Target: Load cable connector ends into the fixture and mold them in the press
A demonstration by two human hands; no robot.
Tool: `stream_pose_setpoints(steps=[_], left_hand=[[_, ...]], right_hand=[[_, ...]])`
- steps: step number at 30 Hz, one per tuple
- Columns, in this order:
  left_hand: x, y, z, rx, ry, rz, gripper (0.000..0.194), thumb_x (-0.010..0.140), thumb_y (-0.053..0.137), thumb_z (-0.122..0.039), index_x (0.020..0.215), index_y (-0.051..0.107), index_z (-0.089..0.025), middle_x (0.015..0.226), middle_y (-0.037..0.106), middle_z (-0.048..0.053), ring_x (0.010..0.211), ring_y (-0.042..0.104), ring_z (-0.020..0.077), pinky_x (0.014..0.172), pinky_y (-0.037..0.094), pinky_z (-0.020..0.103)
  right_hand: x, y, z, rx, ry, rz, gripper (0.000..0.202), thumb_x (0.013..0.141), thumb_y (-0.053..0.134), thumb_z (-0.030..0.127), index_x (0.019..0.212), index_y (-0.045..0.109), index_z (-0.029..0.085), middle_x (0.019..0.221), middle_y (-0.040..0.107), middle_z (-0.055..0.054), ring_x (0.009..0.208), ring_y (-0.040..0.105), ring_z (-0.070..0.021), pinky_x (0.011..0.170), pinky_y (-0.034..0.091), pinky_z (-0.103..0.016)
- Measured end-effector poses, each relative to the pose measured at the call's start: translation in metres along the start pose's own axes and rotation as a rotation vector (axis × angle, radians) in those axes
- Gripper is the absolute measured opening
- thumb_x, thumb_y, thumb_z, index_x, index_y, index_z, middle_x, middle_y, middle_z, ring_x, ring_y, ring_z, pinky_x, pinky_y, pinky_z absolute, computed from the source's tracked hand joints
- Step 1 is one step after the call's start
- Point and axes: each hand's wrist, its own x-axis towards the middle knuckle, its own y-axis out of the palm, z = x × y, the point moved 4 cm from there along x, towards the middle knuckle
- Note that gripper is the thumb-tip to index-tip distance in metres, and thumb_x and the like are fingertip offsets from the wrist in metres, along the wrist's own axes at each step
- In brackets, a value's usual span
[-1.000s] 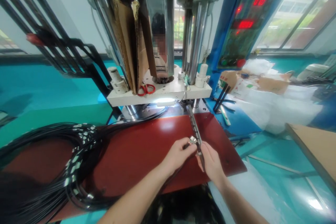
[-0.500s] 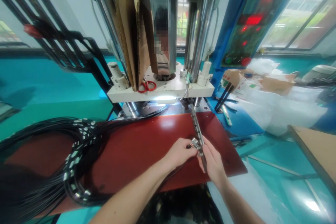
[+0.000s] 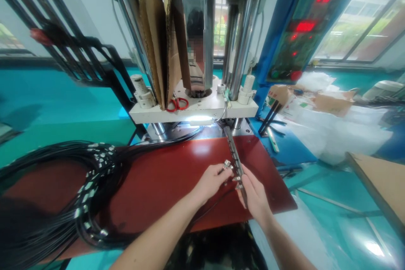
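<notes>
My two bare forearms reach in from the near edge over a red work surface. My left hand pinches a small silver metal connector at its fingertips, with a thin black cable trailing back under the palm toward me. My right hand is closed around the near end of a long dark slotted bar, which runs away from me toward the machine. The connector sits just beside the bar's left edge; whether they touch is too small to tell. Both hands work near the surface's right front corner, where the red top ends. To the left the red top lies open as far as a large coil of black cables with white tags, cut off by the left and near edges. Farther off, a white press plate carries red-handled scissors and steel columns whose tops leave the picture. Far right, a blue control panel shows red digits, too blurred to read.
</notes>
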Motion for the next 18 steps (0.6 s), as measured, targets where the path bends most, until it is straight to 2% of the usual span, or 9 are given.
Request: stream_pose_setpoints(steps=[3,7,13,18], left_hand=[[0.0036,-0.0032,0.0015,0.034,-0.015,-0.022,0.029,0.078,0.044,-0.041,0.069,0.053,-0.015,0.047,0.04,-0.006,0.045,0.033,0.0073,0.049,0.027,0.02],[0.0062,0.003,0.0,0.092,0.003,0.051,0.028,0.071,0.052,-0.037,0.056,0.051,-0.013,0.055,0.046,-0.003,0.054,0.039,0.0084,0.056,0.029,0.022],[0.0071,0.0038,-0.0022,-0.004,-0.105,0.065,0.026,0.063,0.057,-0.037,0.053,0.052,-0.013,0.048,0.04,-0.005,0.049,0.033,0.0074,0.053,0.025,0.022],[0.0045,0.0015,0.0011,-0.003,-0.005,0.056,0.029,0.067,0.055,-0.036,0.052,0.049,-0.013,0.051,0.04,-0.005,0.051,0.034,0.0066,0.053,0.026,0.021]], right_hand=[[-0.0013,-0.0013,0.0014,0.029,0.014,-0.014,0.06,0.081,0.047,0.051,0.129,0.041,0.015,0.049,0.047,0.005,0.035,0.037,-0.0065,0.028,0.03,-0.016],[-0.0009,-0.0021,0.0011,0.022,0.034,0.002,0.06,0.081,0.048,0.051,0.128,0.041,0.015,0.046,0.043,0.006,0.033,0.035,-0.0063,0.028,0.029,-0.015],[0.0026,-0.0013,-0.0002,-0.05,0.035,0.099,0.059,0.083,0.045,0.053,0.128,0.043,0.015,0.043,0.041,0.007,0.031,0.033,-0.0062,0.028,0.028,-0.016],[0.0026,0.0017,-0.0024,-0.063,0.057,0.139,0.056,0.083,0.046,0.051,0.128,0.043,0.019,0.047,0.039,0.007,0.037,0.034,-0.0063,0.031,0.028,-0.015]])
